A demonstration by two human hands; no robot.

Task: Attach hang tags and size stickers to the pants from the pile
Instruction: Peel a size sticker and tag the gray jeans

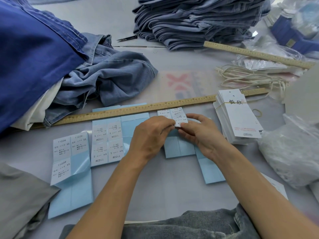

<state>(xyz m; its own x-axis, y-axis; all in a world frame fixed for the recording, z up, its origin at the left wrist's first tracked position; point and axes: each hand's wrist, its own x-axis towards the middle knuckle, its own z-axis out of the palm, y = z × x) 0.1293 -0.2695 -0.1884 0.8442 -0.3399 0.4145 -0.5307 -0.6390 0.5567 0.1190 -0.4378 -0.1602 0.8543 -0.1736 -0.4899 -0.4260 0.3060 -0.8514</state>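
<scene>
While pinched at its lower edge between both hands, size sticker (179, 120) partly lifted off pale blue backing sheet (179, 145), just below the long wooden ruler (138, 108); left hand (150, 135) fingers curled, thumb and forefinger pinching the sticker's left corner; right hand (202, 133) fingers curled likewise, pinching the right corner; both hands touching at the fingertips. To the left, 2 further sticker sheets: XS sheet (69, 152) with 3 stickers remaining, S sheet (107, 144) beside it, print upside down. Banded stack of white hang tags (239, 116) just right of the hands, lying across the ruler's right end; loose cream strings (248, 77) behind it. Folded stack of denim pants (198, 19) at far side of tabletop (172, 190); crumpled denim pants (107, 76) at left, partly under dark blue cloth (31, 54). Another pair of grey denim pants (189, 225) at near edge, between the forearms. Black thread snips (127, 38) near the folded stack; second ruler (255, 54) at right.
</scene>
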